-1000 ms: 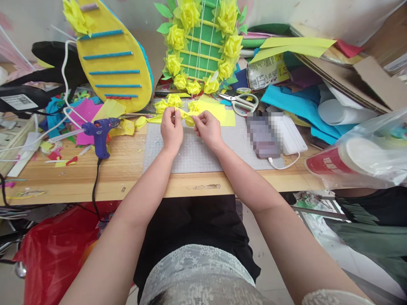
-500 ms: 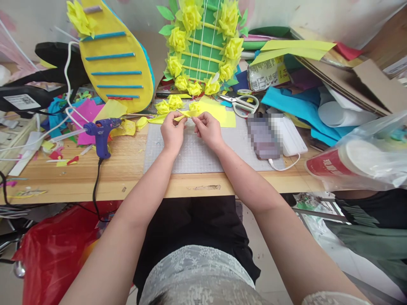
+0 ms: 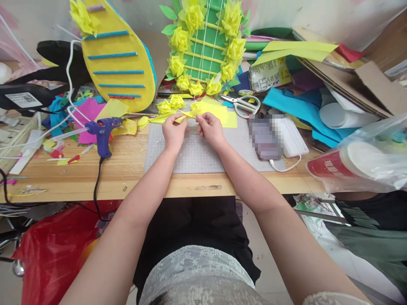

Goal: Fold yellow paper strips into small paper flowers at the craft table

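A small piece of yellow crepe paper [image 3: 192, 114] is stretched between my two hands above the grey cutting mat [image 3: 197, 156]. My left hand [image 3: 174, 131] pinches its left end, where a thin pale stick seems to stick out. My right hand [image 3: 210, 129] pinches the other end between thumb and fingers. Just behind the hands lie flat yellow paper sheets [image 3: 219, 111] and several finished yellow paper roses [image 3: 176, 101]. Further back stands a green panel [image 3: 206, 55] with white strings, edged with yellow roses and green leaves.
On the left lies a purple glue gun [image 3: 103, 133] with its black cord over the table edge. Scissors [image 3: 246, 105], a phone [image 3: 265, 137] and a white power bank [image 3: 291, 135] lie on the right. A bagged cup [image 3: 330, 164] stands at the far right. A yellow board [image 3: 119, 63] leans back left.
Both hands keep their hold on the yellow crepe paper; the right fingers have shifted slightly on its end. The whole view has moved slightly.
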`<act>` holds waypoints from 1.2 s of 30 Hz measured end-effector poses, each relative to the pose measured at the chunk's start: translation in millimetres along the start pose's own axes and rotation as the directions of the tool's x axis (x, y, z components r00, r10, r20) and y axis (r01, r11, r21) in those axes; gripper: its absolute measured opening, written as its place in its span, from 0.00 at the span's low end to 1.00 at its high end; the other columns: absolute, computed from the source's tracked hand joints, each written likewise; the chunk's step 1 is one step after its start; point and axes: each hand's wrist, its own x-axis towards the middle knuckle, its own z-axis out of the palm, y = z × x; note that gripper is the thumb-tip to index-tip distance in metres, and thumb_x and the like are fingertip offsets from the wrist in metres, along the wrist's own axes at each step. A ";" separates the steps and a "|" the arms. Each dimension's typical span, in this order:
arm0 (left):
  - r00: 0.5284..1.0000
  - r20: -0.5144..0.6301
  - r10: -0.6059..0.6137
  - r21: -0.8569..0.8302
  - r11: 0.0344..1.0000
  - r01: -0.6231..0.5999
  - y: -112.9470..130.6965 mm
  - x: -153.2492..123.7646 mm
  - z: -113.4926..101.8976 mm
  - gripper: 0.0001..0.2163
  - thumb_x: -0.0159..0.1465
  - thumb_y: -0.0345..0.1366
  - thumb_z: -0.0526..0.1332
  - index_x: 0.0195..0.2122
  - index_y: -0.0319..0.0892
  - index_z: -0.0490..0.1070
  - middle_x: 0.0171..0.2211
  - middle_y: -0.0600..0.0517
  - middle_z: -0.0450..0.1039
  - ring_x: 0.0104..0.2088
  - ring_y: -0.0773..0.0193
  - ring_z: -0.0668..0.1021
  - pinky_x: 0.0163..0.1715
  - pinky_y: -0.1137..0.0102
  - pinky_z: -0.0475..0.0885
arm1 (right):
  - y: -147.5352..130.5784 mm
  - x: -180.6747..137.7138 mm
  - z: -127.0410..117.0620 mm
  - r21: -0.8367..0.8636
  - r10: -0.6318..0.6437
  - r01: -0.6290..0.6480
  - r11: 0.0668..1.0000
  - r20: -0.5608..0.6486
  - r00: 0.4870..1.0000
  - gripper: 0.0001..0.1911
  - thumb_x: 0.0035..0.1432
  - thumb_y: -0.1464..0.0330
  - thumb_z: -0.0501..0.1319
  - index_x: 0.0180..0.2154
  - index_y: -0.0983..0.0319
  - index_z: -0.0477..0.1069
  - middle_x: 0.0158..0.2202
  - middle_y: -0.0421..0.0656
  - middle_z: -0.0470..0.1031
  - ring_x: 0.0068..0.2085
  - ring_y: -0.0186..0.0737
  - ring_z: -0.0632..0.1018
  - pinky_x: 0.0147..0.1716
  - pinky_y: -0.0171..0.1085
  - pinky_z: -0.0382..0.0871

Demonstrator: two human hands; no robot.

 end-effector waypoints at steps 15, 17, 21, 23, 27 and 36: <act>0.991 0.029 0.133 0.152 0.979 -0.136 -11.6 0.8 -0.6 0.03 0.57 0.34 0.63 0.31 0.41 0.74 0.30 0.52 0.77 0.31 0.64 0.80 0.28 0.73 0.75 | 6.4 1.8 -3.1 -0.197 -0.122 0.118 0.973 -0.010 0.992 0.19 0.61 0.54 0.55 0.25 0.60 0.64 0.14 0.33 0.62 0.20 0.29 0.65 0.25 0.30 0.60; 0.986 0.017 0.164 0.171 0.971 -0.164 -15.1 2.7 -0.2 0.02 0.57 0.33 0.62 0.30 0.42 0.73 0.29 0.52 0.77 0.32 0.64 0.80 0.31 0.72 0.76 | 6.3 1.5 -3.0 -0.217 -0.126 0.121 0.969 -0.011 0.992 0.19 0.61 0.54 0.54 0.25 0.60 0.64 0.15 0.33 0.62 0.20 0.29 0.66 0.26 0.30 0.60; 0.982 0.008 0.191 0.167 0.967 -0.189 -18.7 4.4 1.3 0.01 0.58 0.32 0.61 0.31 0.42 0.71 0.30 0.53 0.76 0.34 0.65 0.81 0.34 0.72 0.76 | 6.6 1.7 -2.0 -0.196 -0.103 0.100 0.976 -0.006 0.995 0.21 0.61 0.51 0.53 0.25 0.60 0.64 0.14 0.33 0.62 0.19 0.28 0.65 0.24 0.30 0.60; 0.980 0.012 0.201 0.167 0.965 -0.200 -19.1 4.7 1.4 0.02 0.58 0.31 0.60 0.32 0.43 0.71 0.31 0.54 0.76 0.36 0.65 0.81 0.35 0.72 0.76 | 6.6 1.6 -1.2 -0.163 -0.086 0.086 0.983 0.009 0.996 0.21 0.61 0.50 0.52 0.26 0.59 0.64 0.15 0.32 0.63 0.17 0.27 0.64 0.23 0.30 0.60; 0.977 -0.010 0.213 0.172 0.963 -0.208 -18.4 6.1 0.1 0.02 0.58 0.31 0.61 0.33 0.42 0.69 0.32 0.53 0.76 0.38 0.65 0.80 0.38 0.72 0.76 | 5.8 -0.3 1.4 -0.095 -0.100 0.105 0.990 0.063 0.993 0.16 0.58 0.54 0.58 0.29 0.59 0.63 0.18 0.31 0.66 0.17 0.26 0.65 0.21 0.29 0.60; 0.990 0.051 0.133 0.108 0.985 -0.137 -12.5 1.8 1.3 0.05 0.61 0.34 0.59 0.38 0.41 0.70 0.39 0.48 0.76 0.36 0.62 0.82 0.25 0.75 0.75 | 3.2 -0.9 3.6 0.006 -0.012 0.012 1.000 0.037 0.999 0.15 0.60 0.56 0.57 0.28 0.59 0.62 0.17 0.32 0.67 0.16 0.25 0.65 0.18 0.28 0.59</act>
